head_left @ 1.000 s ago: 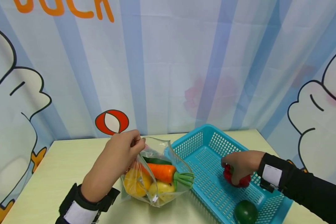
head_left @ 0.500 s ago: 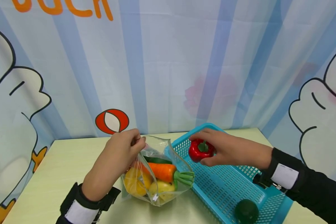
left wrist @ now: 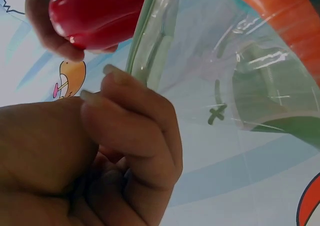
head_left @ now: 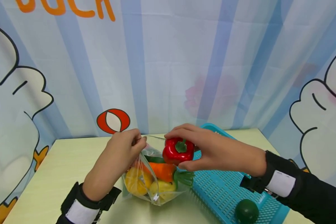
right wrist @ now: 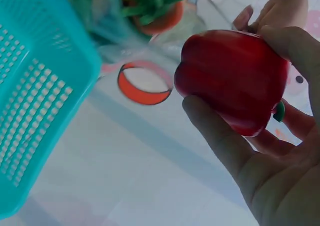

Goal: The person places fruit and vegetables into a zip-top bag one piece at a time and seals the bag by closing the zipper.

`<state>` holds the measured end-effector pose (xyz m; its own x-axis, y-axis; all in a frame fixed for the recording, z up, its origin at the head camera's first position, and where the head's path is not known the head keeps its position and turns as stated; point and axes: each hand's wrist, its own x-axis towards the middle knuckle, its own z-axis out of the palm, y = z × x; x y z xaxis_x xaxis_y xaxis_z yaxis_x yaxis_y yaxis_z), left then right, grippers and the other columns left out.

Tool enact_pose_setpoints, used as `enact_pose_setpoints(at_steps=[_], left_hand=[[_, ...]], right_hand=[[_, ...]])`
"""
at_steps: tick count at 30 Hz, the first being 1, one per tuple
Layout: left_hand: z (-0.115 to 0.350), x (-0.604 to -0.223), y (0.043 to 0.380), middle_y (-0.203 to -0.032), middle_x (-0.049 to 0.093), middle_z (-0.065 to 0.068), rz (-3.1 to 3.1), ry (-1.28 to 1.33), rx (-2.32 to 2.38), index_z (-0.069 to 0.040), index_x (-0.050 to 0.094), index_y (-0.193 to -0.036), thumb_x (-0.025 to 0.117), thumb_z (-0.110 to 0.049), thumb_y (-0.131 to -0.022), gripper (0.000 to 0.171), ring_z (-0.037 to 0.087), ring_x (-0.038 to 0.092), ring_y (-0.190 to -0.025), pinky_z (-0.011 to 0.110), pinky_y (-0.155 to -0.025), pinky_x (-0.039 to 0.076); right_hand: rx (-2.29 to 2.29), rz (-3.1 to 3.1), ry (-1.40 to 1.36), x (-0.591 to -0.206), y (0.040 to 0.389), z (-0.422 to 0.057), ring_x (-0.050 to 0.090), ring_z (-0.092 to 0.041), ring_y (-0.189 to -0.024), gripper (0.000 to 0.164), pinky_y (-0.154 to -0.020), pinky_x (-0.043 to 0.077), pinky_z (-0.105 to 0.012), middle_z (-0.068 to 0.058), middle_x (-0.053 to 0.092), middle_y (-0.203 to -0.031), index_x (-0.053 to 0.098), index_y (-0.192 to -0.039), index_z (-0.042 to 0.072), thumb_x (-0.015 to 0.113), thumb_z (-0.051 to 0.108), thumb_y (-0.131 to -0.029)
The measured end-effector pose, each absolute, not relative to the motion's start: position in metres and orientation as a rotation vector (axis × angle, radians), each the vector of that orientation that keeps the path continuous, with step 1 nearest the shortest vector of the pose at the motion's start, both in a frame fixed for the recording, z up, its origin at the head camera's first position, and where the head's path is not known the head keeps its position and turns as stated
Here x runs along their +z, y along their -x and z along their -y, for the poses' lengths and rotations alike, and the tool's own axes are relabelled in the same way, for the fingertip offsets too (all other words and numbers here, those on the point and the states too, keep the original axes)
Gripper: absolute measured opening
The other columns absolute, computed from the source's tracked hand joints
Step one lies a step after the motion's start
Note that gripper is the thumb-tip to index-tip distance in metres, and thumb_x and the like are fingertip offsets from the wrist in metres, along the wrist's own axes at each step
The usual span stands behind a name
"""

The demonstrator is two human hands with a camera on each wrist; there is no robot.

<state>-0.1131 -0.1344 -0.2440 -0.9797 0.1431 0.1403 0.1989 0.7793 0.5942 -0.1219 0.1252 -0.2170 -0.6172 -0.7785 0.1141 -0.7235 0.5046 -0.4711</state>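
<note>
There are one red glossy bell pepper (head_left: 176, 154), one clear plastic zip bag (head_left: 169, 196), one blue perforated plastic basket (head_left: 212, 186) and, in it, one dark green round fruit (head_left: 246, 211). Through the film show one orange carrot (head_left: 163, 172), two yellow rounded fruits (head_left: 137, 183) and apparently one long dark green vegetable, partly hidden. The pepper is lobed, its green stem facing near. The right hand (head_left: 210, 149) grips it between near thumb and far fingers, over the bag's mouth; the left hand (head_left: 121, 152) pinches the bag's left edge.
</note>
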Motion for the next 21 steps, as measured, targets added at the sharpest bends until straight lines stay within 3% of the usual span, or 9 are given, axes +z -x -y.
enact_pose_setpoints(at_steps=[8, 14, 21], left_hand=[[0.133, -0.243, 0.112, -0.061, 0.05, 0.004, 2.868, 0.294, -0.98, -0.01, 0.054, -0.078, 0.05, -0.02, -0.097, 0.022, 0.017, 0.049, -0.047, 0.029, -0.048, 0.042], [0.135, -0.238, 0.11, -0.056, 0.051, 0.004, 2.869, 0.334, -1.009, -0.009, 0.055, -0.08, 0.05, -0.022, -0.1, 0.025, 0.017, 0.05, -0.045, 0.03, -0.047, 0.044], [0.138, -0.235, 0.11, -0.053, 0.053, 0.004, 2.869, 0.346, -1.018, -0.008, 0.055, -0.081, 0.049, -0.025, -0.101, 0.027, 0.017, 0.053, -0.044, 0.031, -0.047, 0.045]], right_hand=[[-0.769, -2.524, 1.369, -0.222, 0.125, -0.102, 0.056, 0.001, -0.107, 0.066, -0.087, 0.054, -0.019, 0.019, 0.042, -0.144, 0.04, -0.146, 0.032, 0.073, 0.032, -0.089], [-0.804, -2.529, 1.427, -0.234, 0.136, -0.093, 0.05, 0.0, -0.122, 0.072, -0.094, 0.052, -0.018, 0.016, 0.038, -0.148, 0.036, -0.149, 0.031, 0.074, 0.03, -0.087], [-0.696, -2.646, 1.557, -0.243, 0.143, -0.09, 0.032, -0.008, -0.143, 0.078, -0.106, 0.047, -0.026, 0.009, 0.03, -0.158, 0.03, -0.153, 0.028, 0.072, 0.032, -0.087]])
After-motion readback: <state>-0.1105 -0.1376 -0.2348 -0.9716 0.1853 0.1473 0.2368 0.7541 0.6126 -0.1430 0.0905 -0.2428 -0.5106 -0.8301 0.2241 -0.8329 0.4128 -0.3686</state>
